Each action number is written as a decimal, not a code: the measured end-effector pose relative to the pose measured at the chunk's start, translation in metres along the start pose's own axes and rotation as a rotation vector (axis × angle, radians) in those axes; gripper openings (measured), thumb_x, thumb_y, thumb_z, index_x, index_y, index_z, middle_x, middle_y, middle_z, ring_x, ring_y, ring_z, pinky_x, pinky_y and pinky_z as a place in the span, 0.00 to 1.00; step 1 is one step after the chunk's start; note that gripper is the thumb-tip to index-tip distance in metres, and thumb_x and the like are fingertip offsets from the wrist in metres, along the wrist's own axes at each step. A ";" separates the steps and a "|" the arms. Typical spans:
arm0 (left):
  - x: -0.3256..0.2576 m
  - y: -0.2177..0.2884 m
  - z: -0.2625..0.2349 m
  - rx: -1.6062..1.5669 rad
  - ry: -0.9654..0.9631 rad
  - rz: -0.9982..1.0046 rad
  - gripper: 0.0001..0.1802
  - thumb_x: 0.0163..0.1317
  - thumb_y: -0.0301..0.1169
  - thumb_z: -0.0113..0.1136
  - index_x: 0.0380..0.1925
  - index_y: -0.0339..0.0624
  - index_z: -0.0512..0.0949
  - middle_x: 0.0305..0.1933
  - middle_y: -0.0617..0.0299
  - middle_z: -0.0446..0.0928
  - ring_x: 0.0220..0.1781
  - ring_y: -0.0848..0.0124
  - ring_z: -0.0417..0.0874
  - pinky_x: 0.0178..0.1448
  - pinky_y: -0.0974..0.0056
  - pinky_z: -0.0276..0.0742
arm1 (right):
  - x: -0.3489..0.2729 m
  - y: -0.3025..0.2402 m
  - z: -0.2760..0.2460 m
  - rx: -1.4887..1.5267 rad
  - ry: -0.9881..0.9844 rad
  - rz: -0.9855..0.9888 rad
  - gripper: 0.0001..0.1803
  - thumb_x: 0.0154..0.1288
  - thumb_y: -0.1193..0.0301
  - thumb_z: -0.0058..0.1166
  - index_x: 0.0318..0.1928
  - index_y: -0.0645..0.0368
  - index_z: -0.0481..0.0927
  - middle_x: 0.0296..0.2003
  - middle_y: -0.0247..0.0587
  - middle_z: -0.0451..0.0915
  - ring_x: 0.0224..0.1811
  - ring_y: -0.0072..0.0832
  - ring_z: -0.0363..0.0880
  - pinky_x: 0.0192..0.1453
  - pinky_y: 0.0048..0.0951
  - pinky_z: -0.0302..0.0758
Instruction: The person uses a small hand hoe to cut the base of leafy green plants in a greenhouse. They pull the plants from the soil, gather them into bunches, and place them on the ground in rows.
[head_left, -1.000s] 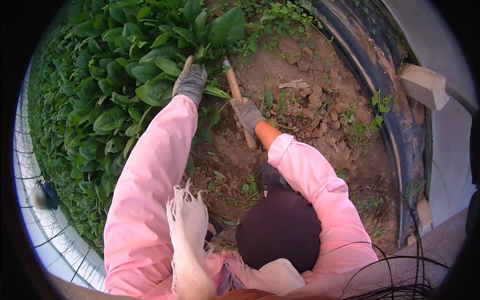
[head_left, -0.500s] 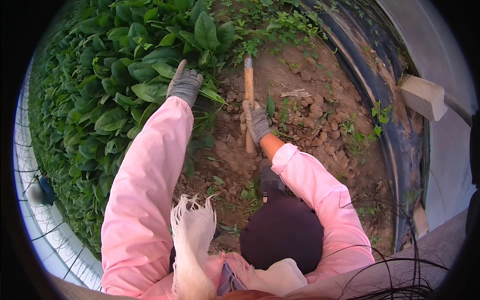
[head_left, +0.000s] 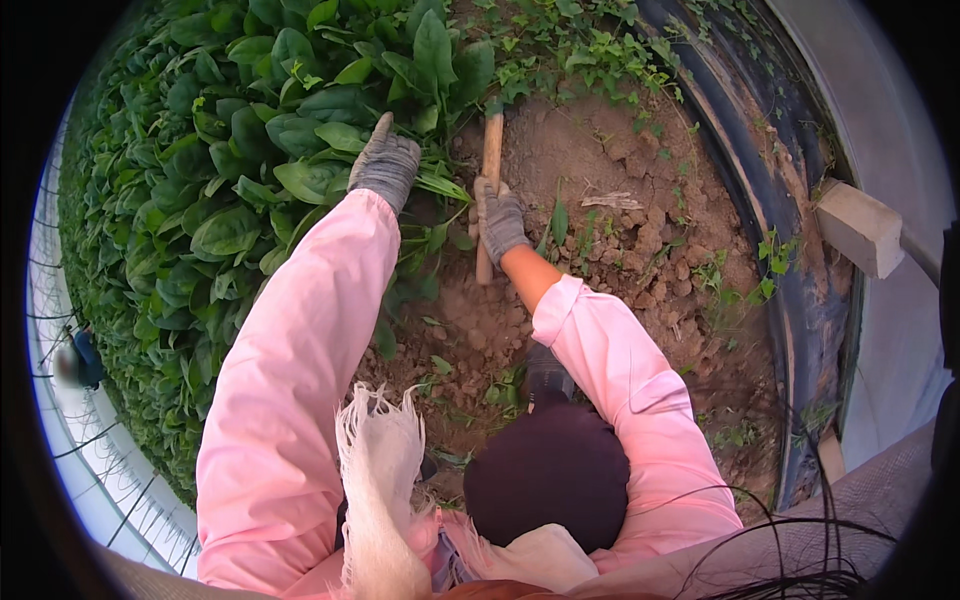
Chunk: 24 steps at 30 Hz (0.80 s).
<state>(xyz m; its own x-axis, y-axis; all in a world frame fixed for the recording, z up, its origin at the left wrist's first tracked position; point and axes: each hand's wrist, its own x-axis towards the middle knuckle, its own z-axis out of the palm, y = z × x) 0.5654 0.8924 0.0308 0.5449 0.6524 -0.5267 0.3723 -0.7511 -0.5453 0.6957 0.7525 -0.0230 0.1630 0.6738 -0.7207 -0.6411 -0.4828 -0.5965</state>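
Note:
My left hand (head_left: 385,168), in a grey work glove, grips the base of a leafy green plant (head_left: 425,60) at the edge of the green bed. My right hand (head_left: 500,218), also gloved, is closed around the wooden handle (head_left: 490,150) of a digging tool. The handle stands nearly straight up in the picture, its far end hidden among the plant's leaves at the soil line. Both arms wear pink sleeves.
A dense bed of broad green leaves (head_left: 200,200) fills the left. Bare brown clumpy soil (head_left: 620,230) with small weeds lies to the right, bordered by black plastic sheeting (head_left: 780,170). A pale block (head_left: 860,228) sits at the right edge.
The tool handle has swung from tilted to near vertical and pushed further toward the plant's base. My right hand moved with it; my left hand stays on the plant.

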 end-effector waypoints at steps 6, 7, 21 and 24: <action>-0.001 -0.002 -0.008 -0.067 0.014 0.006 0.15 0.64 0.27 0.47 0.49 0.49 0.77 0.42 0.63 0.82 0.55 0.64 0.81 0.83 0.51 0.38 | 0.010 0.001 -0.010 -0.280 -0.011 0.022 0.18 0.74 0.53 0.51 0.46 0.55 0.70 0.20 0.29 0.66 0.17 0.22 0.65 0.18 0.31 0.66; 0.000 -0.002 -0.007 -0.070 -0.016 0.013 0.15 0.64 0.27 0.47 0.49 0.49 0.77 0.42 0.63 0.82 0.55 0.64 0.81 0.83 0.51 0.38 | 0.013 0.002 -0.009 -0.328 -0.009 0.009 0.18 0.74 0.53 0.50 0.46 0.55 0.70 0.20 0.30 0.67 0.17 0.22 0.65 0.18 0.31 0.66; -0.015 -0.014 0.003 -0.130 0.026 0.025 0.13 0.62 0.27 0.49 0.45 0.51 0.78 0.39 0.65 0.81 0.53 0.66 0.81 0.82 0.51 0.42 | -0.065 -0.007 -0.051 -0.441 -0.112 0.250 0.15 0.79 0.57 0.43 0.46 0.56 0.70 0.25 0.33 0.72 0.17 0.25 0.70 0.19 0.29 0.72; -0.017 -0.018 -0.005 -0.155 0.095 0.046 0.13 0.62 0.27 0.49 0.45 0.51 0.78 0.39 0.65 0.81 0.53 0.66 0.81 0.82 0.51 0.42 | -0.096 0.006 -0.086 -0.351 -0.001 0.072 0.21 0.75 0.52 0.48 0.49 0.59 0.71 0.24 0.34 0.71 0.18 0.23 0.71 0.18 0.27 0.71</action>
<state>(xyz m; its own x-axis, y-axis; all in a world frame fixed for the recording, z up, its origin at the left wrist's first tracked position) 0.5529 0.8940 0.0530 0.6296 0.6103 -0.4807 0.4527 -0.7911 -0.4114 0.7413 0.6370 0.0120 0.1259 0.6313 -0.7653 -0.3544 -0.6919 -0.6290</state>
